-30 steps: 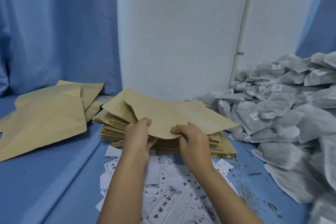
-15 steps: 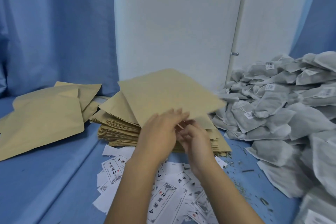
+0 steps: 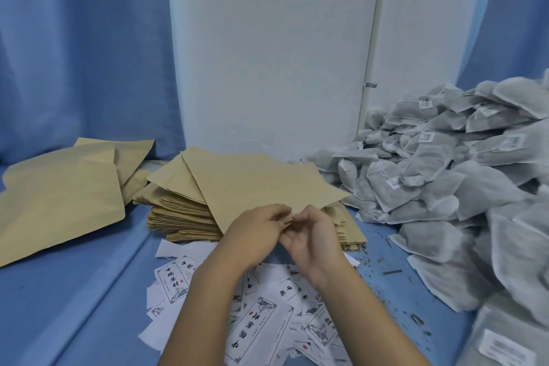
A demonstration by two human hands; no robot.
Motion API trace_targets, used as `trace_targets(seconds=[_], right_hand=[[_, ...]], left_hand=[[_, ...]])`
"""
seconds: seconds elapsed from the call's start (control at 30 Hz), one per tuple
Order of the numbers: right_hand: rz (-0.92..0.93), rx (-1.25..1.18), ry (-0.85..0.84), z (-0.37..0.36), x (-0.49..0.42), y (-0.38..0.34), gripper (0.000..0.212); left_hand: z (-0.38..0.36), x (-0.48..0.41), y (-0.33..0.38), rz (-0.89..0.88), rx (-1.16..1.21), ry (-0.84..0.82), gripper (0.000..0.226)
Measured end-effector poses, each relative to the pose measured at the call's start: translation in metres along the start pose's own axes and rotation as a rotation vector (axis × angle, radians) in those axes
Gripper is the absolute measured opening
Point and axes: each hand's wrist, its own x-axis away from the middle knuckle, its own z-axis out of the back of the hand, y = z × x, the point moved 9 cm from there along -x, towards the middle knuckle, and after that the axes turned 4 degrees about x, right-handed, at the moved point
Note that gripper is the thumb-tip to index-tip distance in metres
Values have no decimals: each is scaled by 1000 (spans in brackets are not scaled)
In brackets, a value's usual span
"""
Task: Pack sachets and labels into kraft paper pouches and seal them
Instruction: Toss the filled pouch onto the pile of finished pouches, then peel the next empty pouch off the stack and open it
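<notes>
A single kraft paper pouch [image 3: 261, 184] is held flat above the stack of empty pouches [image 3: 181, 214]. My left hand [image 3: 255, 235] and my right hand [image 3: 315, 238] meet at its near edge, both pinching that edge between fingers and thumb. White printed labels [image 3: 255, 321] lie scattered on the blue table under my forearms. A big heap of grey mesh sachets [image 3: 451, 187] with small white tags fills the right side.
Several kraft pouches [image 3: 59, 190] lie on a raised blue ledge at the left. A white wall panel [image 3: 267, 53] and blue curtains stand behind. Herb crumbs [image 3: 389, 273] litter the blue table [image 3: 98, 306] near the sachets.
The pouch was lifted off the stack, tilted up, then lowered flatter. Both hands came together from its two sides to the middle of the near edge.
</notes>
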Motion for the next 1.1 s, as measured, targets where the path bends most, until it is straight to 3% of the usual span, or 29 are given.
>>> trace_targets(seconds=[0.23,0.47,0.77,0.93,1.1], right_hand=[[78,143,46,-5,1,-5,21],[143,67,136,0,6,-18,26],[159,159,272,11,13,-22,24],[210,188,273,9,16,-24,26],[196,107,194,4,12,-30,17]], left_hand=[[7,6,28,-147,-448,144,29],[6,11,45,-230,-551,201,26],[5,13,46,-213,-499,247,27],[23,16,48,-237,-285,353,20],[23,26,62,-334,-445,458,25]])
